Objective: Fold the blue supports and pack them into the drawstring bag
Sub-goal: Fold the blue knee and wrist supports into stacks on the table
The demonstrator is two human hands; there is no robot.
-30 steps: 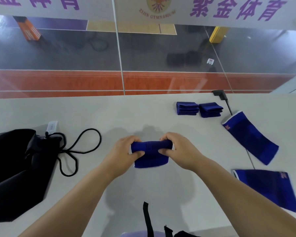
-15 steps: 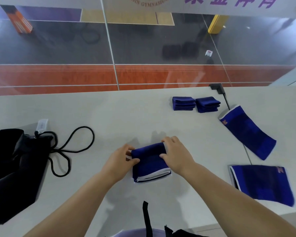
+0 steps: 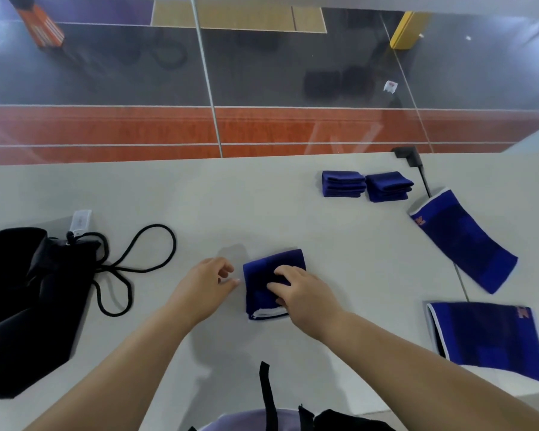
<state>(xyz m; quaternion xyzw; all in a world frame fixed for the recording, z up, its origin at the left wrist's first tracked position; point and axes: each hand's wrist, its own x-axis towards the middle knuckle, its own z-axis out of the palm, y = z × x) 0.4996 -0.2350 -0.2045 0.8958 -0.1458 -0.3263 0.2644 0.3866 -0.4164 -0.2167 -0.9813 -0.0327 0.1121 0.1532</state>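
Observation:
A folded blue support lies on the white table in front of me. My right hand holds it from the right, bent fingers and thumb pinching its top. Just left of it hovers my left hand, fingers loosely curled and holding nothing. Two folded supports sit side by side at the back. Two flat, unfolded supports lie at the right. The black drawstring bag lies at the left, its cord looped towards the middle.
A white tag lies by the bag's mouth. A black plug with its cable sits at the table's far edge, behind the supports. A black strap hangs at the near edge. A glass wall rises beyond the table.
The support was folded over and laid flat on the table. My left hand has let go of it and drawn back to the left; my right hand stays on top.

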